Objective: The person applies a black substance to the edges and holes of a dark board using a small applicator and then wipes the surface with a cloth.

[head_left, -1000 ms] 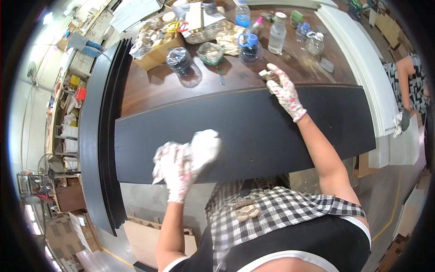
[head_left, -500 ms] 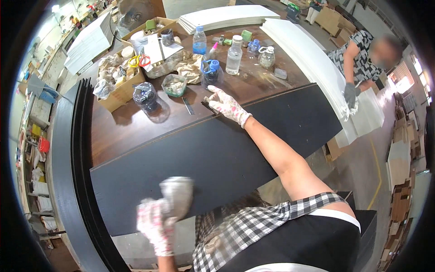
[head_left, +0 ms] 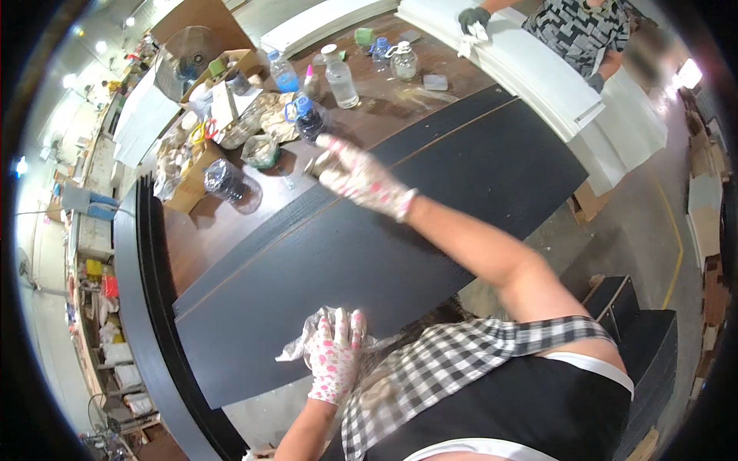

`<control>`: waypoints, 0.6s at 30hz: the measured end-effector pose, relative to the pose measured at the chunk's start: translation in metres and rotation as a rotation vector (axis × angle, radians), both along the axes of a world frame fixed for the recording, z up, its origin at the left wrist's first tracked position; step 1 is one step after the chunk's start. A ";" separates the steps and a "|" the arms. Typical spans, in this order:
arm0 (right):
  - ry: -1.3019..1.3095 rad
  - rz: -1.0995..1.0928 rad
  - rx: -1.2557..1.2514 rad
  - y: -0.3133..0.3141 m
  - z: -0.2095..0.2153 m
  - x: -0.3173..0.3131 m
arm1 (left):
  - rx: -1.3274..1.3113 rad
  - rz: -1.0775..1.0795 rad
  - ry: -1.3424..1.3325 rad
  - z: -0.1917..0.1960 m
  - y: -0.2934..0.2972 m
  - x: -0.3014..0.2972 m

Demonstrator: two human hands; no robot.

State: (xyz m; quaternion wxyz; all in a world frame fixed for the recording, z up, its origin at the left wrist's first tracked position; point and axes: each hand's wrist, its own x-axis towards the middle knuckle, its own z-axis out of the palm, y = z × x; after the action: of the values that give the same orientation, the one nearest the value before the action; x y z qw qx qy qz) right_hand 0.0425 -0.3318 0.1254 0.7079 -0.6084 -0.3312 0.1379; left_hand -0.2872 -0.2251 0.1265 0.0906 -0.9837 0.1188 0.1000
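Observation:
A long black board (head_left: pixel 323 261) lies across in front of me, with a thin tan line along its far side. My left hand (head_left: pixel 336 357), in a white glove with pink spots, presses a crumpled pale rag (head_left: pixel 296 349) onto the board near its front edge. The fingers lie over the rag. My right hand (head_left: pixel 361 180), gloved alike, is over the board's far edge. Its index finger points out, while the other fingers curl by a small dark piece (head_left: pixel 311 167) whose kind I cannot make out.
Beyond the board, the brown table (head_left: pixel 207 250) bears bottles, a dark jar (head_left: pixel 227 180) and a cluttered cardboard box (head_left: pixel 196 177). Black panels (head_left: pixel 150 284) stand at left. White panels (head_left: pixel 530 84) curve along the right, where a co-worker's gloved hand (head_left: pixel 473 19) holds a white cloth.
My left hand and the rag have moved right and now press on the board. The view has shifted, with the tabletop items farther left. The co-worker's gloved hand has moved along the white panels.

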 end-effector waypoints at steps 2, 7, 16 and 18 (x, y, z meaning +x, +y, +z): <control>-0.203 -0.080 -0.038 -0.048 0.070 0.005 | -0.075 0.002 -0.058 0.030 -0.003 0.008; -0.364 -0.268 0.002 -0.160 0.191 -0.008 | -0.269 -0.075 -0.257 0.143 0.011 0.055; -0.514 -0.415 -0.049 -0.107 0.213 0.021 | -0.721 0.297 -0.036 0.252 0.106 0.128; -0.555 -0.409 -0.026 -0.094 0.206 0.046 | -0.492 0.032 -0.323 0.236 0.120 0.144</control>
State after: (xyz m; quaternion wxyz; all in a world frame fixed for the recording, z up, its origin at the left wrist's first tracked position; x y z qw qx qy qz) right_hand 0.0881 -0.4256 0.3312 0.5959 -0.6856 -0.3805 -0.1736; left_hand -0.1435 -0.1053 0.3622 -0.1346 -0.9810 0.1082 -0.0883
